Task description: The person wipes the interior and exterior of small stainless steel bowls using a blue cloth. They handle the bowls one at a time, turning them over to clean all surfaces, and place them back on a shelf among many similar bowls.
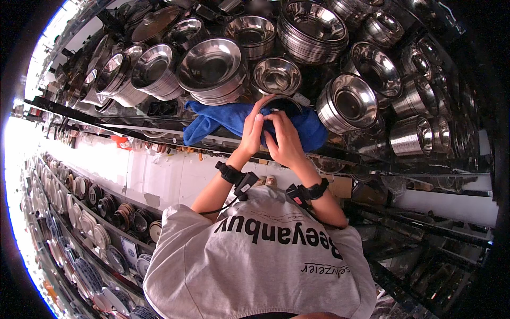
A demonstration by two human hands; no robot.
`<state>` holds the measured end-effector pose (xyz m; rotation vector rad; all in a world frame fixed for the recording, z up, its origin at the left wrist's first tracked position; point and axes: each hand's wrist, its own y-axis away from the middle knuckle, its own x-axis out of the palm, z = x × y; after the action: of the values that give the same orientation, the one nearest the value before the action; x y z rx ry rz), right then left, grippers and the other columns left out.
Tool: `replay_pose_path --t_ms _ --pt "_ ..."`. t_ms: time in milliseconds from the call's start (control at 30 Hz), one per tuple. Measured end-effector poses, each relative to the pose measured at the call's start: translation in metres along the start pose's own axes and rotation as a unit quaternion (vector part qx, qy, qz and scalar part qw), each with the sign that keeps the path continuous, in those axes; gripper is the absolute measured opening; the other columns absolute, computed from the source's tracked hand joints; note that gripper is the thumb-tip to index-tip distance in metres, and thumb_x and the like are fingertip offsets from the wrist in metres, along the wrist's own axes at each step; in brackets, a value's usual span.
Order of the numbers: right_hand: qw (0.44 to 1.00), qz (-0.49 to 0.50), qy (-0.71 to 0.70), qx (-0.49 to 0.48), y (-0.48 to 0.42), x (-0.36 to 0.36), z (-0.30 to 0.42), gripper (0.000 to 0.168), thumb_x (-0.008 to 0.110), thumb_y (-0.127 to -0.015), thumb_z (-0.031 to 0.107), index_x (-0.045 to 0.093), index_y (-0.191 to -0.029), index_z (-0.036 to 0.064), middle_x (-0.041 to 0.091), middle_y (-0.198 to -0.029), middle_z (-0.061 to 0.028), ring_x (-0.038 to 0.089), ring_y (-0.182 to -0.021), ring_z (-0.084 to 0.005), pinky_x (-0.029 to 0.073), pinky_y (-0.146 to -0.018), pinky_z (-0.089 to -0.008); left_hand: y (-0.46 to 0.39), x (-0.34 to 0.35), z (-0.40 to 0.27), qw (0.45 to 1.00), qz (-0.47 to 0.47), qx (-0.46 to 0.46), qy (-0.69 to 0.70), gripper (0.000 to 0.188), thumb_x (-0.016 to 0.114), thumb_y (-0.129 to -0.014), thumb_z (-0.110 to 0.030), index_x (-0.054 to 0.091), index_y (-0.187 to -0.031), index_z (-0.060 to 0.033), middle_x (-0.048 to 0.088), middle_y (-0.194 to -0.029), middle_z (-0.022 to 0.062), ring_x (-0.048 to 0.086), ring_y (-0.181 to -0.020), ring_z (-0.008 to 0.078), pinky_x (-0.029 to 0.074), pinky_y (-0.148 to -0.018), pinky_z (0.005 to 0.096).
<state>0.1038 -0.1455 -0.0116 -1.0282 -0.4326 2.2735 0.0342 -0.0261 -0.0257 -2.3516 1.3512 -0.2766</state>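
Note:
Both of my hands are at a round steel bowl (294, 103) at the shelf's front edge. My left hand (251, 133) grips its left side, with fingers running up along the rim. My right hand (283, 139) has bent fingers at the bowl's near rim, with the thumb pointing toward the left hand. A blue cloth (312, 129) lies bunched around and under the bowl, and one end (203, 123) trails to the left. Just beyond stands a smaller shiny steel bowl (277, 75). The held bowl's lower part is hidden by fingers and cloth.
Stacks of steel basins (213, 71) crowd the shelf behind and to the left. Another stack (346, 103) stands close on the right. A dark shelf edge (223, 148) runs below my hands. Plates fill a rack (101, 235) at lower left; cardboard boxes (368, 193) sit low on the right.

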Motion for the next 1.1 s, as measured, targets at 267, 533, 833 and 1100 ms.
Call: replay_pose_path --t_ms 267,533,833,1100 --pt "0.992 0.067 0.102 0.022 0.033 -0.035 0.014 0.027 0.071 -0.081 0.01 0.067 -0.107 0.006 0.055 -0.104 -0.012 0.057 -0.1 -0.0332 0.051 -0.083 -0.0427 0.001 -0.001 0.004 0.999 0.009 -0.02 0.036 0.067 0.031 -0.105 -0.048 0.044 -0.142 0.0059 0.056 -0.136 0.0186 0.051 -0.127 0.0247 0.035 -0.111 0.0361" --pt "0.964 -0.061 0.243 0.091 0.046 -0.032 0.008 0.034 0.073 -0.08 0.004 0.064 -0.113 0.008 0.051 -0.106 -0.0112 0.055 -0.098 -0.0314 0.051 -0.08 -0.0408 0.001 0.0 0.004 0.996 -0.011 -0.041 0.083 0.057 0.032 -0.106 -0.038 0.048 -0.14 0.0057 0.058 -0.134 0.0182 0.053 -0.126 0.0234 0.037 -0.109 0.0339" --pt "0.942 -0.15 0.285 0.092 0.022 -0.023 -0.011 0.041 0.071 -0.086 0.005 0.06 -0.125 0.002 0.052 -0.113 -0.0156 0.055 -0.104 -0.0344 0.049 -0.088 -0.043 0.004 -0.001 0.011 0.992 -0.019 -0.07 0.108 0.054 0.034 -0.106 -0.036 0.051 -0.134 0.0078 0.062 -0.127 0.0176 0.055 -0.12 0.0223 0.038 -0.106 0.0332" --pt "0.95 -0.183 0.247 0.049 -0.014 -0.01 -0.01 0.035 0.068 -0.088 0.006 0.064 -0.123 0.006 0.054 -0.115 -0.0141 0.057 -0.104 -0.0343 0.048 -0.089 -0.0432 0.003 -0.001 0.003 0.995 -0.02 -0.074 0.055 0.059 0.029 -0.107 -0.04 0.05 -0.136 0.0073 0.061 -0.128 0.0174 0.055 -0.121 0.0226 0.037 -0.107 0.0331"
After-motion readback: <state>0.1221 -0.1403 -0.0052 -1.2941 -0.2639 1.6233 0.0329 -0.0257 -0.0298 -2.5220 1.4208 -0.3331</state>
